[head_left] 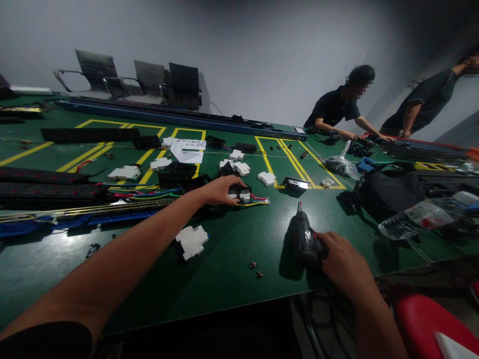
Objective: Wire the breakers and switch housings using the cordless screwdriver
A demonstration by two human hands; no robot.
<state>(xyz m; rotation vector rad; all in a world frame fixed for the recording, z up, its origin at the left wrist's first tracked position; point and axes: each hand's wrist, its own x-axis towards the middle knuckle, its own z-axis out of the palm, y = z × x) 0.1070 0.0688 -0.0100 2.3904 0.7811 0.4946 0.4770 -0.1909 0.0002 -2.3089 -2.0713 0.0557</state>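
Observation:
My left hand (223, 190) is closed around a small black and white module (242, 194) near the middle of the green table (232, 299). Red, yellow and blue wires (259, 201) with ring ends stick out to the right of it. In my right hand (339, 254) is a black power drill (306, 242), its thin bit pointing away from me. A white breaker (192, 242) lies below my left forearm. Two small brass screws (256, 269) rest between it and the drill. More white breakers (266, 178) are scattered beyond my left hand.
Long black strips (45, 192) and wires fill the left side. A long blue rail (179, 117) runs along the back. At right are a black bag (391, 187) and a plastic bottle (411, 219). Two people (339, 107) work at the far right. A red stool (430, 324) stands nearby.

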